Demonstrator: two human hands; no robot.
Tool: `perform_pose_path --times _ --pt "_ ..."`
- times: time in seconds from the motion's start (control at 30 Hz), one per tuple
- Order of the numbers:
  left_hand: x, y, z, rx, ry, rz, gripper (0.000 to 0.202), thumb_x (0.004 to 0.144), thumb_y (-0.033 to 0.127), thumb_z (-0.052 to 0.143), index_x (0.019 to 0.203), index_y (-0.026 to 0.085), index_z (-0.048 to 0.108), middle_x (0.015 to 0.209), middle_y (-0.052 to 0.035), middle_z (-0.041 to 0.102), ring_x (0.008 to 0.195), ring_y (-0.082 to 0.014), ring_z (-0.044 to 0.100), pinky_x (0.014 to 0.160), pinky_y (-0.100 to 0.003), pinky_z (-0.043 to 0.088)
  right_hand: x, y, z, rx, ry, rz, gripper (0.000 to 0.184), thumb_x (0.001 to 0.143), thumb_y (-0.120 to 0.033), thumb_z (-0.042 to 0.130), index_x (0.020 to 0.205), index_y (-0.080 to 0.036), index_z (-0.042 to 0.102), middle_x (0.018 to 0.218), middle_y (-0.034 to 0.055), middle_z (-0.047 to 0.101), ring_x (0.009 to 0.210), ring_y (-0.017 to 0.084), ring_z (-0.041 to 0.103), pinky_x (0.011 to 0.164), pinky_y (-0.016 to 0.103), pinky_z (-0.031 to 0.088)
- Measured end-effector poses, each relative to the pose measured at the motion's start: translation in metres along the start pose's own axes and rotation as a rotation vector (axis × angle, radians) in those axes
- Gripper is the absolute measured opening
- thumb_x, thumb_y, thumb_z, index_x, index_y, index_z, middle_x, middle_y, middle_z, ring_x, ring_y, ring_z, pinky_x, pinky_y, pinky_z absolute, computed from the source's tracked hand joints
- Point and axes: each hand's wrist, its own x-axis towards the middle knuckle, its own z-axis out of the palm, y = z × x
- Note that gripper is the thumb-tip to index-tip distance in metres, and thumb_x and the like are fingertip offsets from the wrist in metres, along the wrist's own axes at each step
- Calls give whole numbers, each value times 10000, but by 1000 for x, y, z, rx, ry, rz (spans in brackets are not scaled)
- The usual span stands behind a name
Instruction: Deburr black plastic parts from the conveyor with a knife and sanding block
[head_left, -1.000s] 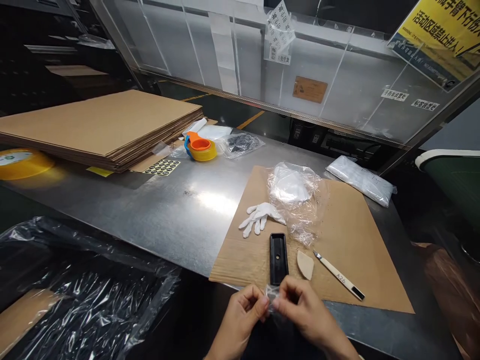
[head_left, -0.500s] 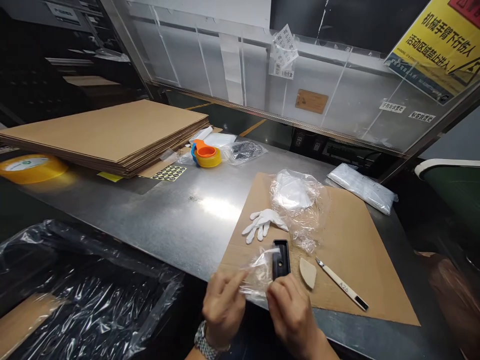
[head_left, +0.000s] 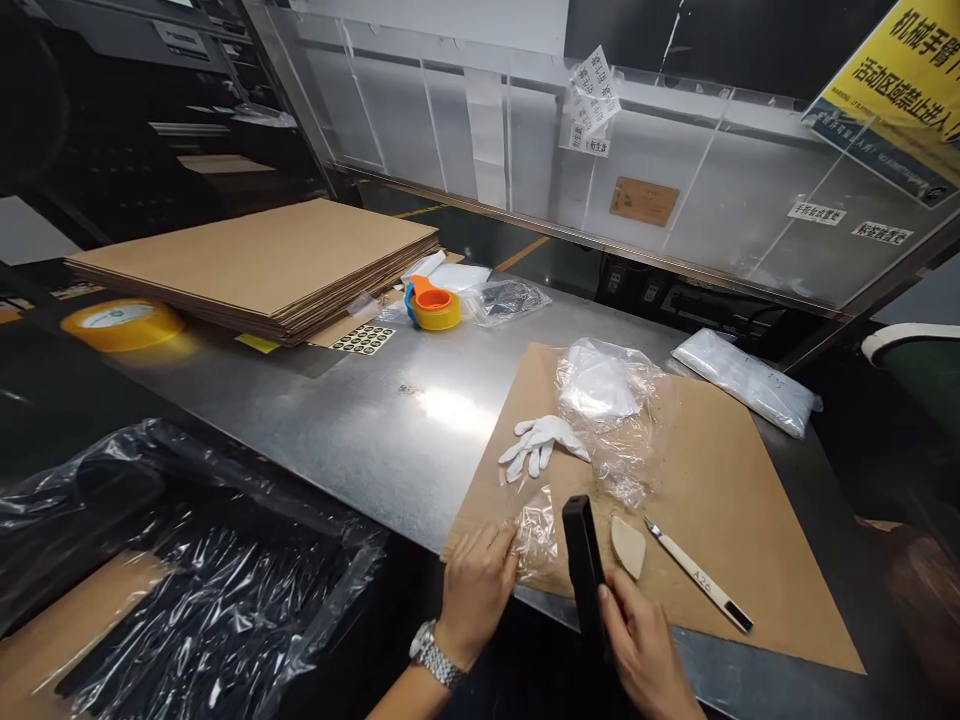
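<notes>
Between the two hands, right at the near edge of a shiny grey metal table (head_left: 352,430), a long, narrow, black bar-shaped piece (head_left: 583,545) is held at a tilt, its far end raised and pointed away from the body. By the right hand (head_left: 637,630) it is gripped, thumb laid along its side and fingers curled in; its lower end is lost in the dark below.

Across from it, the left hand (head_left: 478,580), with a silver metal-link watch (head_left: 435,655) worn at its wrist, is set at the edge of a flat brown cardboard sheet (head_left: 720,480). Its fingers are drawn close together against a small, clear, crinkled plastic bag (head_left: 538,530); whether the bag is pinched or merely pressed cannot be told. Between bag and black piece, a narrow gap is seen.

Just beyond the right hand's fingers, a beige fan-shaped block (head_left: 628,547) is laid flat, and to its right a cream-handled craft knife (head_left: 697,577), marked A26, is set aslant, blade turned away. Straight ahead of the left hand, a white glove (head_left: 541,445) is laid out, its cuff met by a large, clear, crumpled bag (head_left: 622,440). Well past the left hand, an orange-and-blue tape dispenser (head_left: 435,303) is stood near a stack of brown cardboard (head_left: 277,255).
</notes>
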Motion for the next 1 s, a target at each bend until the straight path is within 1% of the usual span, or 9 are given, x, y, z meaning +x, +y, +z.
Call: perform_pose_path --times 0.1,0.2,0.33,0.43,0.6,0.73,0.8,0.9,1.0 --pt "4 0 -2 -53 -102 -45 214 834 180 464 901 170 667 729 -53 665 689 -205 627 603 -296 459 -13 -2 1 216 -190 -60 270 896 -344 361 781 -212 567 614 1 575 543 151 553 507 236 390" --pt "11 -1 -6 -125 -203 -56 209 825 164 477 912 194 665 799 -38 700 738 -181 656 633 -263 485 -17 0 8 275 -266 -27 290 877 -351 401 770 -207 629 607 -6 592 559 153 559 527 234 408" --pt "15 -3 -15 -187 -291 -35 228 827 172 471 967 209 647 861 -16 717 751 -154 664 661 -238 502 -18 7 15 219 -151 112 390 891 -393 367 724 -184 650 569 -2 600 544 151 567 509 218 414" --pt "11 -1 -18 -176 -317 1 229 824 174 468 980 209 631 706 20 695 603 -134 638 557 -214 484 -20 10 20 14 -53 133 400 918 -354 317 762 -181 642 584 18 634 537 151 601 503 205 404" --pt "-5 14 -10 -25 -183 96 300 844 133 393 1087 100 566 746 -73 673 664 -212 624 601 -320 469 -21 6 37 -374 187 -115 399 940 -260 242 930 -166 629 678 70 669 572 187 653 499 232 418" --pt "-12 26 -8 49 -120 276 275 870 143 363 982 135 614 689 -56 644 624 -215 590 588 -338 436 -15 3 43 -422 190 -229 407 931 -252 223 1016 -149 607 694 80 668 599 214 656 496 259 433" --pt "-11 30 -12 54 -122 373 269 872 135 366 961 156 619 651 -28 627 585 -194 575 563 -319 424 -11 1 38 -394 171 -195 355 916 -244 275 1094 -129 560 665 62 675 558 202 650 477 249 429" --pt "-6 35 -23 131 -73 432 260 870 119 366 982 134 600 637 -24 620 554 -188 570 531 -315 415 -2 -9 23 -259 105 31 348 875 -200 337 1176 -98 479 584 24 657 493 190 627 464 237 423" --pt "-1 45 -36 190 -27 486 256 868 105 352 911 126 603 606 -26 605 528 -190 566 504 -314 407 5 -26 8 -168 60 180 388 838 -146 325 1204 -108 449 667 51 671 625 213 654 546 250 435"
